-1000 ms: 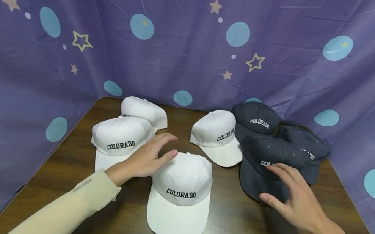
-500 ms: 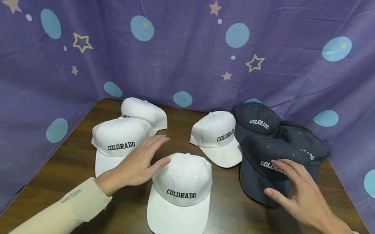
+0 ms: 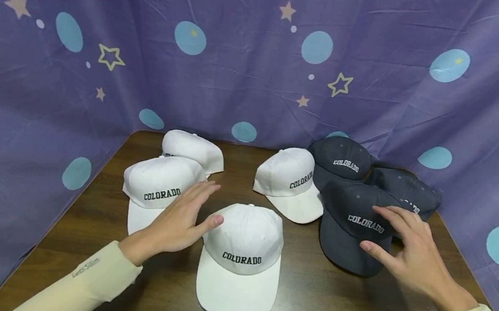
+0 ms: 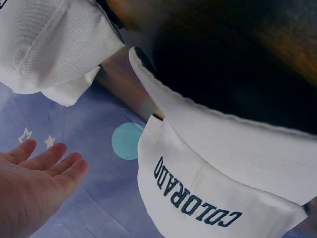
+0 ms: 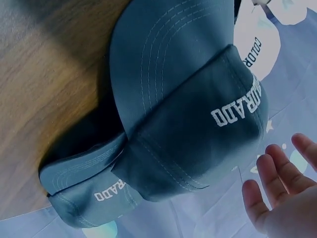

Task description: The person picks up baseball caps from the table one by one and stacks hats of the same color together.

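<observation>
In the head view my left hand (image 3: 176,221) hovers with relaxed fingers between two white caps. One is the front white cap (image 3: 241,256), lettered COLORADO, at the table's middle; the other is the left white cap (image 3: 159,189). Nothing is in that hand. My right hand (image 3: 417,251), also holding nothing, hangs with fingers spread over the right side of the front navy cap (image 3: 356,227). The right wrist view shows this navy cap (image 5: 193,124) apart from the fingertips (image 5: 267,168). From the left wrist, a white cap (image 4: 218,178) stands apart from the hand.
Behind the left cap sits another white cap (image 3: 193,149). A further white cap (image 3: 290,182) touches the navy group at centre right. Two more navy caps, one at the back (image 3: 340,157) and one at right (image 3: 410,190), stand on the wooden table (image 3: 307,303). A purple curtain (image 3: 238,88) surrounds it.
My left hand has drawn back a little to the left, away from the front white cap. The right hand has shifted slightly right. The caps stay in place.
</observation>
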